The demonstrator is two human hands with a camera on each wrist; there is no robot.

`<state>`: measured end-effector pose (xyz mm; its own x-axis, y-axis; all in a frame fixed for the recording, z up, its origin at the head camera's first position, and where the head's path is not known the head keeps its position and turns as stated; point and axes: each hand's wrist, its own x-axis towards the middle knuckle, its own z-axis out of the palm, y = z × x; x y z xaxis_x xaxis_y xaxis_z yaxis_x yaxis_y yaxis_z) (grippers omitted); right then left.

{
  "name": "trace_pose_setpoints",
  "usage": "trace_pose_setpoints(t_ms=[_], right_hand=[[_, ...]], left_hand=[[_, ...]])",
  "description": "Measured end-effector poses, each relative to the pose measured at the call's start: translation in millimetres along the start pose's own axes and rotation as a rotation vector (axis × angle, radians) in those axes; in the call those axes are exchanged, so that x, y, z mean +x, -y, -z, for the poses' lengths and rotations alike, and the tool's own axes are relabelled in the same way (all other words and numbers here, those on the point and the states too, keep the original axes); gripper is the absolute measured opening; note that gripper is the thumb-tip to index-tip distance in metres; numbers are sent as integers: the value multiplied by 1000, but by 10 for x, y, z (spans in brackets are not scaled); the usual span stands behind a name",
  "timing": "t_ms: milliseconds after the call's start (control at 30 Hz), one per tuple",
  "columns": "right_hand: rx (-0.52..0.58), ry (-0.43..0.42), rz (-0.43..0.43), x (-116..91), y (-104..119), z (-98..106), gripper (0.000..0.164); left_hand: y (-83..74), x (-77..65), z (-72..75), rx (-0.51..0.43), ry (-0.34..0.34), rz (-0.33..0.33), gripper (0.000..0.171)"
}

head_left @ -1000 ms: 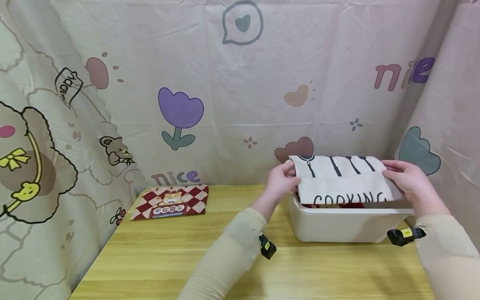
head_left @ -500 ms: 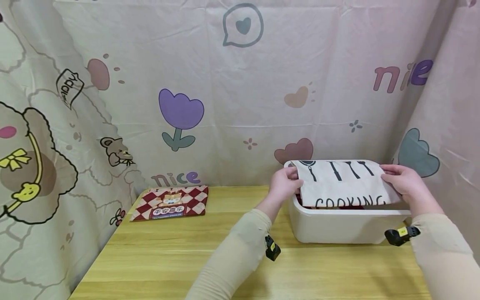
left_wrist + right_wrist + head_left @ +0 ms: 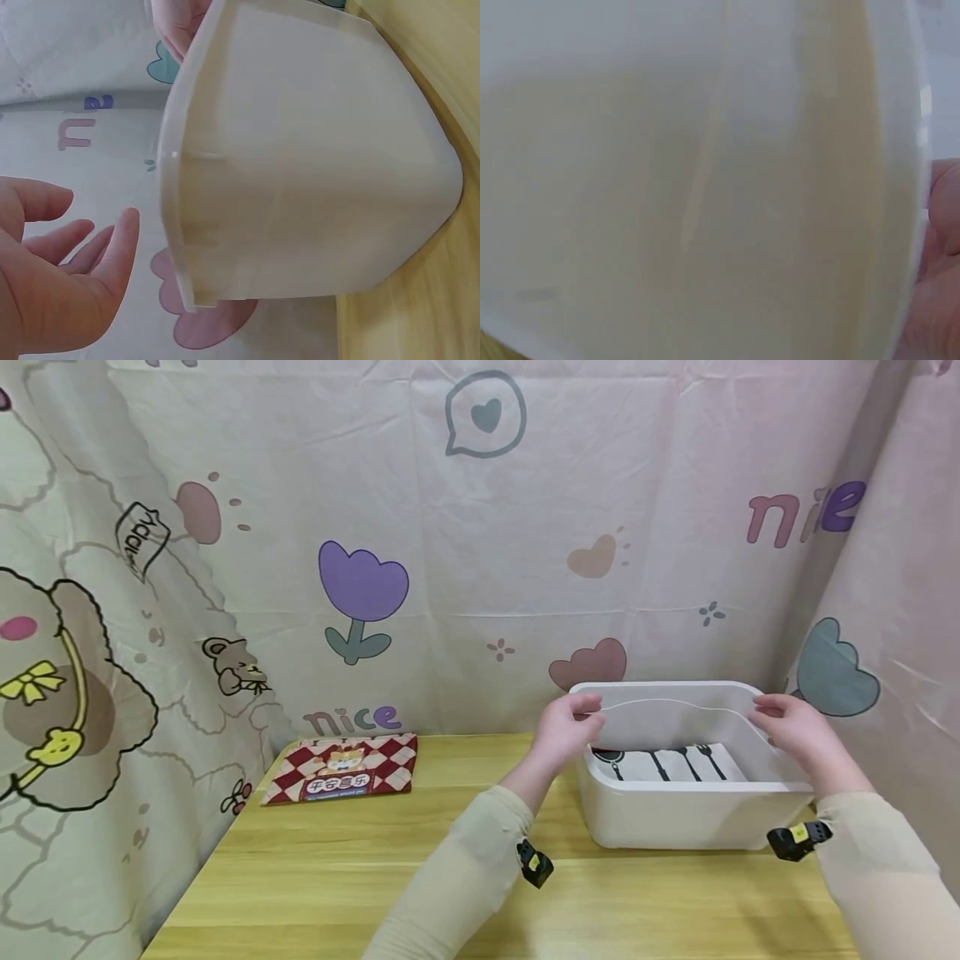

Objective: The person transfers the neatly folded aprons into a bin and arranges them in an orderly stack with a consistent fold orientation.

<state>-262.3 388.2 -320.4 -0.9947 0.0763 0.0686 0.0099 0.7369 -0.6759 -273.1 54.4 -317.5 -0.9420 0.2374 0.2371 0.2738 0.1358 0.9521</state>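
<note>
A white cloth (image 3: 716, 768) printed with black kitchen utensils lies inside the white plastic bin (image 3: 697, 818); the bin's front wall hides its lower part. Over the bin's left end hovers my left hand (image 3: 562, 727), its fingers loosely bent and nothing between them. The left wrist view has this hand (image 3: 75, 277) apart from the bin's rim, thumb and fingers spread. At the right end, my right hand (image 3: 798, 731) is by the rim with relaxed fingers and holds nothing. In the right wrist view, the bin wall (image 3: 667, 187) covers most of it.
A folded red and cream checked cloth (image 3: 341, 768) with a cartoon animal lies at the back left of the wooden table (image 3: 337, 877). Printed curtains (image 3: 480, 568) hang behind the table and along both sides. Dark red fabric (image 3: 597, 749) shows at the white cloth's left edge.
Both hands have lowered the white cloth into the bin and let go of it. The cloth has dropped below the rim; the hands stay near the bin's two ends.
</note>
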Motion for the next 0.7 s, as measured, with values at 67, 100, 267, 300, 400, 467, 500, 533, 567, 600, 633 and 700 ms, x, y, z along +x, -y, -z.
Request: trace_pose_setpoints(t_ms=[67, 100, 267, 300, 400, 467, 500, 533, 567, 600, 633, 700], right_hand=[[-31, -9, 25, -37, 69, -9, 68], [-46, -12, 42, -54, 108, -10, 69], [-90, -22, 155, -122, 328, -12, 64], [-91, -21, 172, -136, 370, -12, 63], [-91, -21, 203, -177, 477, -21, 60], [-98, -23, 217, -204, 533, -32, 59], [-104, -26, 226, -216, 557, -38, 58], [-110, -31, 236, -229, 580, -46, 58], [-118, -38, 250, -241, 602, -55, 57], [-126, -45, 263, -253, 623, -64, 55], [-136, -52, 277, -265, 643, -73, 54], [-148, -63, 297, -291, 675, -93, 53]], left_hand=[[-17, -26, 21, 17, 10, -30, 30], [-24, -40, 34, 39, 16, -52, 30], [-76, -124, 128, 192, 44, -181, 32], [-85, -140, 148, 215, 51, -202, 32], [-106, -186, 199, 276, 67, -249, 34], [-114, -215, 228, 318, 75, -272, 35], [-116, -230, 241, 341, 77, -284, 35], [-117, -247, 253, 368, 78, -296, 36], [-118, -263, 266, 390, 78, -305, 37], [-120, -280, 279, 420, 79, -312, 37], [-120, -295, 290, 450, 80, -316, 38], [-117, -319, 307, 498, 82, -325, 39]])
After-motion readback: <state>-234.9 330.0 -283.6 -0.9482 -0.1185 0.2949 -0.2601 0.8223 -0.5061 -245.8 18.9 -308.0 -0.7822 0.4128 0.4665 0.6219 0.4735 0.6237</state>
